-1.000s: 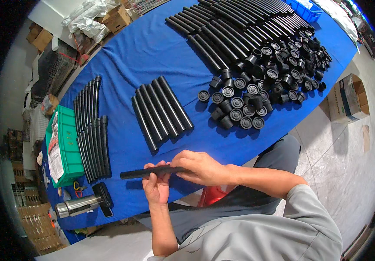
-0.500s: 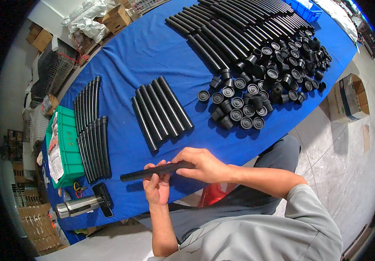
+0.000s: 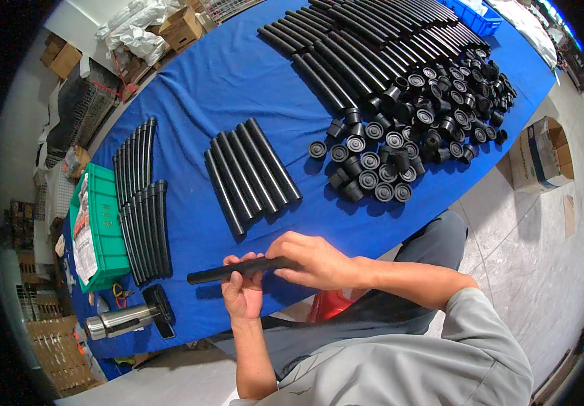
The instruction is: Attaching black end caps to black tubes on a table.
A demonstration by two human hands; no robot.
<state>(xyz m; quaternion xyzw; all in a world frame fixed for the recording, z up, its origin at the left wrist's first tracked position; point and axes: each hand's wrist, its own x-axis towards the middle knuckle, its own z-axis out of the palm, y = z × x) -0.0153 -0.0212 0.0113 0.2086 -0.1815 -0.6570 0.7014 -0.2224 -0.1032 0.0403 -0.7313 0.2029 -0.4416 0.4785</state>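
Two hands (image 3: 317, 261), one held tube (image 3: 209, 273), one green crate (image 3: 110, 237)

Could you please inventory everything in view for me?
Tablecloth: one, blue, across the middle
Held tube: one, black, front centre
Middle tubes: about five, black, centre
Far tubes: dozens, black, far side
Caps: dozens, black, heaped beside far tubes
Crate: one, green, left
Left tubes: two rows, black, beside crate
Metal cylinder: one, silver, near left
Dark object: one, black, cylinder's right end
Scissors-like tool: one, red-yellow, between crate and cylinder
Bin: one, blue, far right
Open carton: one, brown, floor at right
White bags: several, white, upper left
Red item: one, red, lower centre
Background clutter: uncountable, mixed, left
Shirt: one, grey, lower edge
Left hand: one, bare, on held tube's middle
Right hand: one, bare, on held tube's right end
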